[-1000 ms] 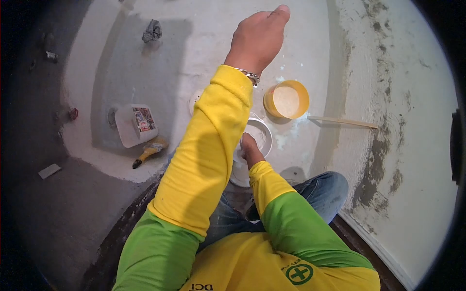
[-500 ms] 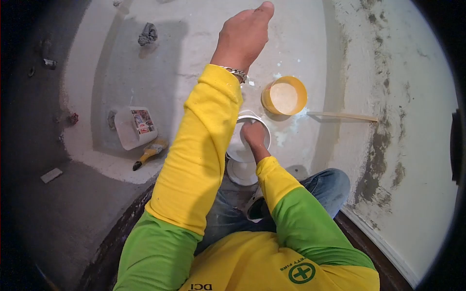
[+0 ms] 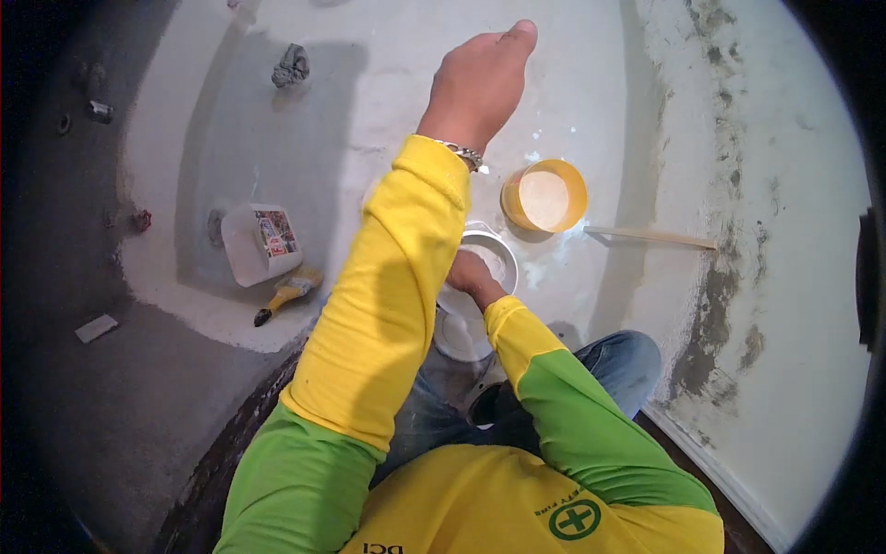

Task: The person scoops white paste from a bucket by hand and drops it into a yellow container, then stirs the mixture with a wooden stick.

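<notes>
My left hand (image 3: pixel 480 83) is stretched far forward, back upward and thumb pointing away. Its fingers are curled underneath; what they hold, if anything, is hidden. My right hand (image 3: pixel 471 274) is at the left inner side of a white bucket (image 3: pixel 512 254) with pale contents. Those fingers are bent and mostly out of sight, so what they hold does not show. A round white lid or base (image 3: pixel 463 338) lies on the near side of the bucket. Just beyond it stands a yellow tub (image 3: pixel 577 192) with a whitish mix inside.
A wooden stick (image 3: pixel 653 237) lies right of the tub, beside pale splashes. On the left are a cut white container (image 3: pixel 242 251) with a label, a paintbrush (image 3: pixel 292 290) and a crumpled grey lump (image 3: pixel 291 66). A stained pale wall (image 3: pixel 794 268) rises at right.
My left hand has shifted slightly right and nearer. My right hand has moved from the middle of the bucket toward its left side, baring more of the pale contents.
</notes>
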{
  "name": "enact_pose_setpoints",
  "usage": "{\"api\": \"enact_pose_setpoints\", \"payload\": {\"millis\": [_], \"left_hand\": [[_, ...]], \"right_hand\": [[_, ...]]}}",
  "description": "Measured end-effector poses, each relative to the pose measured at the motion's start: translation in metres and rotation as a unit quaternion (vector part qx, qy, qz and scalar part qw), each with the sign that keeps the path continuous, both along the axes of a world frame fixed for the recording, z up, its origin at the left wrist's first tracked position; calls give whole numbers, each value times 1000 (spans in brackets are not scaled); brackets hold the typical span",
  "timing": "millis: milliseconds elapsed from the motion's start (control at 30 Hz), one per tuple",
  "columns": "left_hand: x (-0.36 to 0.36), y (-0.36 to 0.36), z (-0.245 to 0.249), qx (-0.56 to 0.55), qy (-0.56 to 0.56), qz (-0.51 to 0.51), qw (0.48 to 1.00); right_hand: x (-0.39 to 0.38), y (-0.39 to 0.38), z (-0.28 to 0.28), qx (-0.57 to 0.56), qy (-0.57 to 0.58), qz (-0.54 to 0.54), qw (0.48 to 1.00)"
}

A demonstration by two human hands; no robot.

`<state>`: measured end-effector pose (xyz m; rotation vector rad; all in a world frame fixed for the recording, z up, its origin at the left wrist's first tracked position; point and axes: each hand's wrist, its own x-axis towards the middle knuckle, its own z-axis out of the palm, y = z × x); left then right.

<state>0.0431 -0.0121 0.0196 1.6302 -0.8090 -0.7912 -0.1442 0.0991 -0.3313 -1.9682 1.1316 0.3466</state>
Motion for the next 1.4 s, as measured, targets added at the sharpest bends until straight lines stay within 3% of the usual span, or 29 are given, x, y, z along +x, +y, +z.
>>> {"api": "enact_pose_setpoints", "payload": {"millis": [67, 133, 200, 233, 300, 400, 467, 700, 800, 967, 1067, 1167, 1267, 1300, 1333, 1400], "left_hand": [[-2, -6, -9, -26, -16, 7, 1000], [-3, 1, 3, -14, 17, -8, 1000], [-6, 3, 0, 0, 53, -25, 998], [-7, -2, -6, -29, 9, -9, 999], [-10, -6, -6, -65, -38, 2, 997], [-11, 2, 3, -2, 45, -15, 999], [-9, 2, 0, -2, 25, 3, 1000], [-2, 1, -2, 5, 29, 2, 1000], [0, 1, -1, -6, 34, 18, 999], [2, -3, 0, -18, 13, 4, 1000], [4, 2, 6, 3, 30, -18, 999], [2, 3, 7, -5, 38, -8, 999], [3, -2, -3, -32, 4, -5, 999], [1, 0, -1, -32, 4, -7, 999], [-1, 2, 3, -22, 30, -7, 999], [-4, 2, 4, -14, 57, -9, 998]], "right_hand": [[-10, 2, 1, 52, 63, 199, 977], [-11, 12, 9, 32, 40, 200, 978], [-17, 16, 28, -121, -20, 109, 986], [-16, 12, 30, -190, -58, 132, 971], [-10, -3, 36, -184, -20, 115, 976], [-2, -11, 57, -162, 58, 109, 979], [2, -7, 58, -115, 102, 9, 988], [-6, -3, 48, -147, 131, -47, 979], [-6, -7, 56, -74, 150, -69, 983], [-17, 4, 41, 27, 161, -203, 966], [-19, 2, 29, 77, 149, -138, 976], [-21, 13, -1, 113, 111, -170, 973], [-18, 18, -32, 141, 114, -136, 974], [-15, 21, -29, 174, 110, -216, 954], [-21, 25, -48, 174, 110, -217, 954], [-33, 33, -88, 175, -6, -193, 965]]}}
